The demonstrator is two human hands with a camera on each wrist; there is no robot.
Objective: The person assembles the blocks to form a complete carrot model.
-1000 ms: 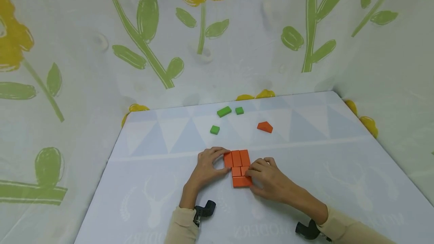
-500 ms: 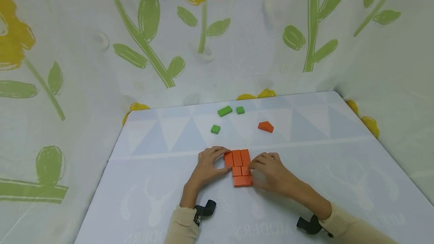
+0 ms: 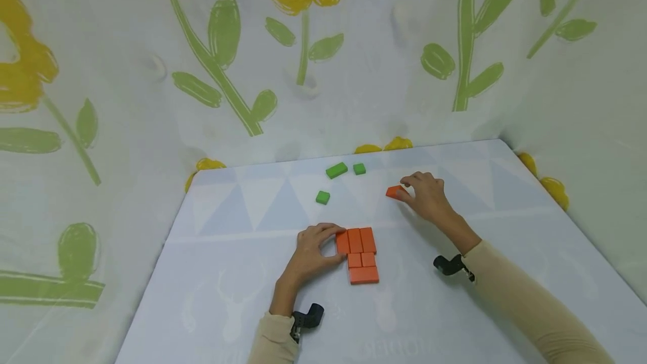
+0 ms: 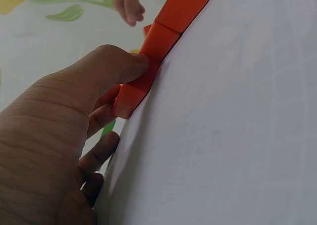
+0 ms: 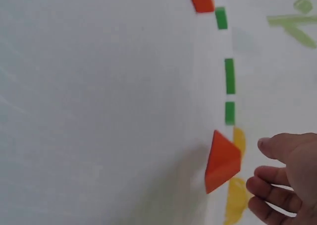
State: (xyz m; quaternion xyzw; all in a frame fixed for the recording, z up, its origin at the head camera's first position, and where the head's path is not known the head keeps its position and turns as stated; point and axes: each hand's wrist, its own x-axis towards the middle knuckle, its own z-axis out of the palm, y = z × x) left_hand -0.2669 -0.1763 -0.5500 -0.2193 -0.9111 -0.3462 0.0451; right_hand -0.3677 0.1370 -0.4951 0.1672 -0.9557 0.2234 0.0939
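Note:
Several flat orange blocks point(image 3: 356, 240) lie fitted together on the table, three side by side in the upper row and others below. My left hand point(image 3: 309, 253) holds the leftmost block point(image 3: 342, 242), its thumb on the near end and fingertips at the far end. The left wrist view shows that thumb pressed against the orange side point(image 4: 132, 97). Farther back, my right hand point(image 3: 428, 198) reaches over a loose five-sided orange block point(image 3: 393, 191), partly covering it. In the right wrist view, thumb and fingers are apart, with a gap to the five-sided block point(image 5: 224, 160).
Beyond the orange group lie a long green block point(image 3: 336, 170) and two small green blocks, one near the back edge point(image 3: 359, 168) and one closer point(image 3: 322, 197). A flower-printed cloth point(image 3: 354, 100) stands behind the white table point(image 3: 212, 280).
My right hand has left the right side of the orange group and moved forward to the loose five-sided block. My left hand stays at the leftmost block.

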